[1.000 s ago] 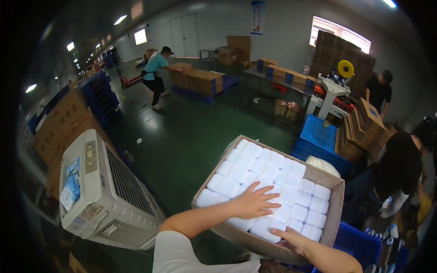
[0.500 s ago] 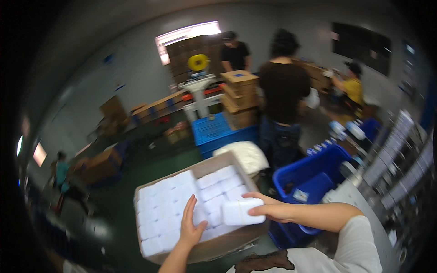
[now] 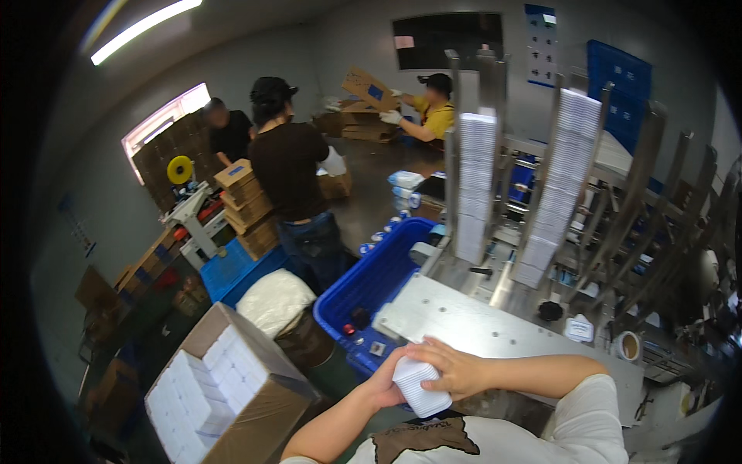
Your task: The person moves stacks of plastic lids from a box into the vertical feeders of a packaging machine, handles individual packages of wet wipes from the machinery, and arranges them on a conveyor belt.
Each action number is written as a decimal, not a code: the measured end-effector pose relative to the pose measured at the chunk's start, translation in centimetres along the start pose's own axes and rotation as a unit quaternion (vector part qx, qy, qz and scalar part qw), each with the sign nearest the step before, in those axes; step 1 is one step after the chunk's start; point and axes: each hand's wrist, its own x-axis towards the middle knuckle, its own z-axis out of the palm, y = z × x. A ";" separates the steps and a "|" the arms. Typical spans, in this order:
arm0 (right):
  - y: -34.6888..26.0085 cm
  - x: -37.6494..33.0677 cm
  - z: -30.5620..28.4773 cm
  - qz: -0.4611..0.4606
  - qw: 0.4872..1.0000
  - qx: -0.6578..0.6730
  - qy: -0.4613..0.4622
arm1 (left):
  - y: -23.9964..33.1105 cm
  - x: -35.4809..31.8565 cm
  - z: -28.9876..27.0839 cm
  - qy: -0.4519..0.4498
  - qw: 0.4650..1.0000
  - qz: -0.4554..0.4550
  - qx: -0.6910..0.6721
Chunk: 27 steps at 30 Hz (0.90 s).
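Between both hands, close to my body, is a small block of thin white pieces [image 3: 420,393], stacked with their layered edges showing. My left hand [image 3: 389,380] wraps its far left side, and my right hand [image 3: 452,366] grips it from above and the right. What the pieces are exactly, I cannot make out. Lower left, an open cardboard box [image 3: 259,421] holds rows of similar white stacks [image 3: 189,394], and one part of them stands higher than the other. Just beyond my hands lies the flat metal plate [image 3: 456,309] of a machine.
Tall metal guides on the machine hold two high white stacks [image 3: 473,185] [image 3: 560,185]. A blue bin [image 3: 328,305] with small items stands between machine and box. Beyond are a white sack [image 3: 274,301], cartons [image 3: 246,185], a person in dark clothes [image 3: 290,170] and others working.
My view has swung right toward the machine. The white stack has left the space over the box in my right hand, and my left hand, open before, now also holds it.
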 end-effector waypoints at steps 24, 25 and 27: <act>4.3 -7.2 -3.4 0.557 0.821 -0.104 -0.072 | 0.1 9.5 -0.1 -0.070 0.463 0.443 0.764; 4.6 -6.1 -3.2 0.575 0.815 -0.068 -0.011 | 0.3 9.3 -0.4 -0.025 0.469 0.457 0.755; 5.0 -4.3 -2.8 0.588 0.803 -0.008 0.092 | 1.5 9.3 -1.6 0.047 0.478 0.472 0.739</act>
